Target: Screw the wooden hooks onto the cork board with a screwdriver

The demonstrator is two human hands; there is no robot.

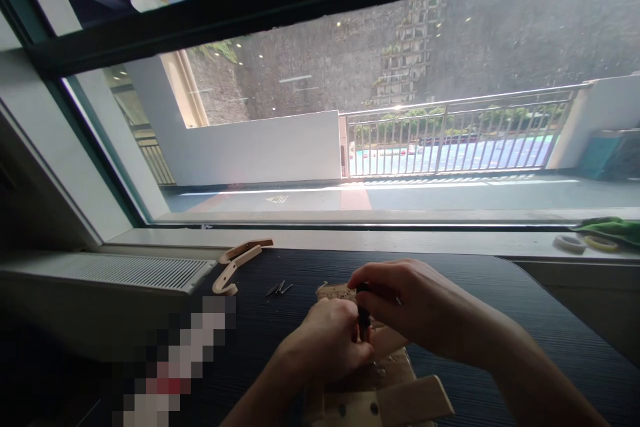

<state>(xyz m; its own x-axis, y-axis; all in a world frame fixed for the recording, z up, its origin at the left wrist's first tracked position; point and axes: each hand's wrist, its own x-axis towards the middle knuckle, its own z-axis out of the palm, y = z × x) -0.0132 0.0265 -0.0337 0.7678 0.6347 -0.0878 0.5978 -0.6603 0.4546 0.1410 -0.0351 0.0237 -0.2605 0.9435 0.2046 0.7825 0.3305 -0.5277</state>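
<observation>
My left hand (327, 340) is closed over a light wooden board (380, 397) with holes that lies on the dark table (500, 307). My right hand (400, 303) is curled round a short dark tool (363, 320), probably a screwdriver, held upright on the board between both hands. A wooden hook piece (413, 400) sticks up from the board near the bottom edge. What my left fingers pinch is hidden.
Two loose wooden hooks (237, 265) lie at the table's far left, with a few small dark screws (279, 289) beside them. On the window sill at right sit tape rolls (570, 243) and a green cloth (615, 228). A vent grille (135, 271) is on the left.
</observation>
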